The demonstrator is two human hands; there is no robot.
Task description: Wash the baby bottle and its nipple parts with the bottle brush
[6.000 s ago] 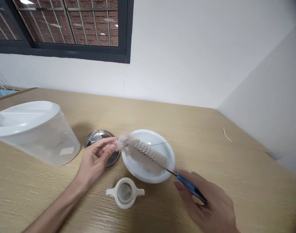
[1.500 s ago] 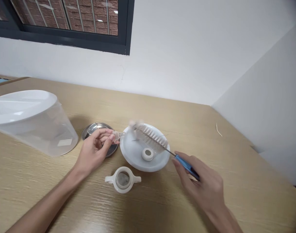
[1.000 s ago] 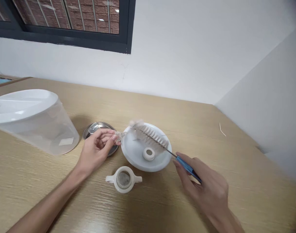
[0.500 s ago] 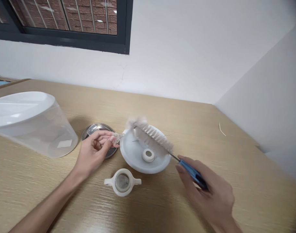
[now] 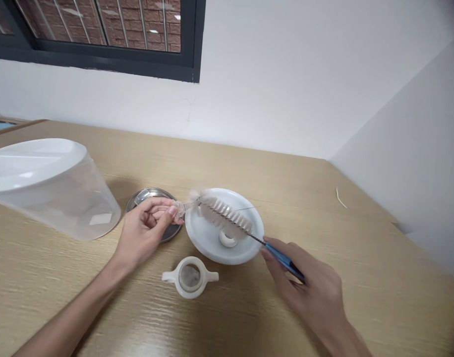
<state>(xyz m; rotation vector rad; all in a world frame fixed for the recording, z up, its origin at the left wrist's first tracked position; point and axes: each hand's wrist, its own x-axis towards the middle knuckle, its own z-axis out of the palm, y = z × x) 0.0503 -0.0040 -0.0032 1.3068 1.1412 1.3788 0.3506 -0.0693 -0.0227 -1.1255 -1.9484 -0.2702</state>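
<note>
My right hand (image 5: 309, 282) is closed round the blue handle of a bottle brush (image 5: 227, 214) with white bristles. The brush slants up and left over a white bowl (image 5: 204, 250). Pinched in my left hand (image 5: 145, 228) is a small clear ribbed piece (image 5: 182, 208), whose kind I cannot make out. The brush tip meets or overlaps its right end. Inside the bowl a white ring (image 5: 227, 241) lies partly behind the bristles. A round metal dish (image 5: 170, 233) sits behind my left fingers, a clear piece in it. In front stands a white two-handled cup (image 5: 190, 293).
A large translucent container (image 5: 82, 198) with a white top stands tilted-looking at the left. A thin pale strip (image 5: 340, 198) lies on the wooden table (image 5: 286, 193) at the right. Behind are a white wall and a dark window frame (image 5: 190, 69).
My right hand has moved the brush left and slightly down, bringing its tip to the clear ribbed piece. My left hand has stayed nearly in place.
</note>
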